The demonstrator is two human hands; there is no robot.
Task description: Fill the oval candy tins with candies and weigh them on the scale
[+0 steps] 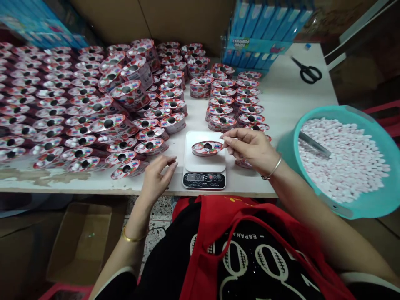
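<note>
Red apron cloth over a black shirt fills the foreground, below the worktop's near edge. The left hand hangs over that edge, empty, its thumb and fingers loosely apart. The right hand has thumb and forefinger close together at the right end of an oval printed pack; whether they pinch it or only touch it, I cannot tell. That pack lies on the white kitchen scale, by the middle of the near edge, its round opening upward.

The pale worktop is stained toward its near left corner. Crowded packs cover its left side, some heaped on others; smaller rows stand beyond the scale, partly hidden by the right hand. Blue packages stand at the far edge, with more blue boxes near the far left corner. Black scissors lie near the right edge. A turquoise basin of white pieces, a grey bar among them, blocks the near right corner; the right forearm crosses before it. Below are speckled flooring and an open cardboard box.
</note>
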